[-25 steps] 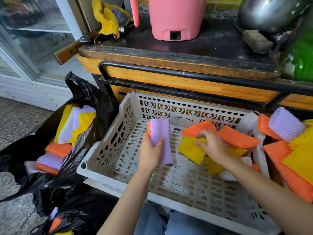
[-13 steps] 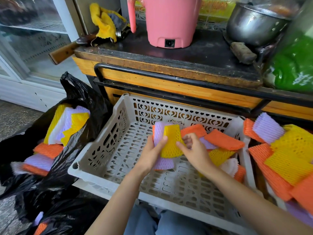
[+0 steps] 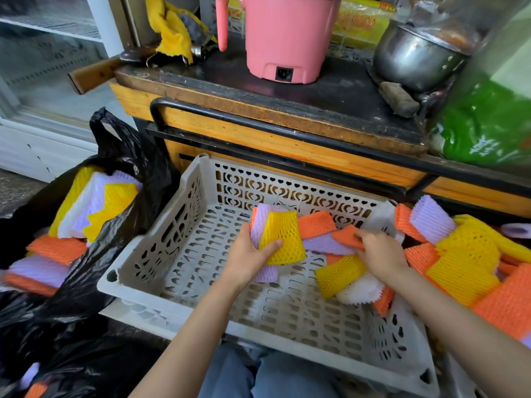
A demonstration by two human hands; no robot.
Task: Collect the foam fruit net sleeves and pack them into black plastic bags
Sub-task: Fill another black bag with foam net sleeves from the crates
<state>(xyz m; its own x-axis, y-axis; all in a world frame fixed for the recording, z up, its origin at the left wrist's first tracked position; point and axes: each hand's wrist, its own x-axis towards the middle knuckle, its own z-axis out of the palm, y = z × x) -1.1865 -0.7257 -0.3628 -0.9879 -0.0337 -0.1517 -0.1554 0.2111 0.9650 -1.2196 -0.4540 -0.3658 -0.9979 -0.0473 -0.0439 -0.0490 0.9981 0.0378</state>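
My left hand (image 3: 247,258) grips a small stack of foam net sleeves (image 3: 283,239), a yellow one on top of purple ones, over the grey plastic crate (image 3: 161,254). My right hand (image 3: 379,252) pinches an orange sleeve (image 3: 346,235) from the loose heap in the crate's right half, where yellow (image 3: 339,275), purple and white sleeves also lie. An open black plastic bag (image 3: 126,168) on the left holds stacked yellow, purple and orange sleeves (image 3: 94,205).
A big pile of orange, yellow and purple sleeves (image 3: 465,262) lies right of the crate. Behind it stands a wooden cart (image 3: 258,139) with a pink bucket (image 3: 287,35), a metal pot (image 3: 416,56) and a green bag (image 3: 485,124). More black bags (image 3: 71,363) lie at lower left.
My right hand laid the yellow sleeve onto the stack in my left hand, then moved right and took hold of an orange sleeve. The view tilted slightly.
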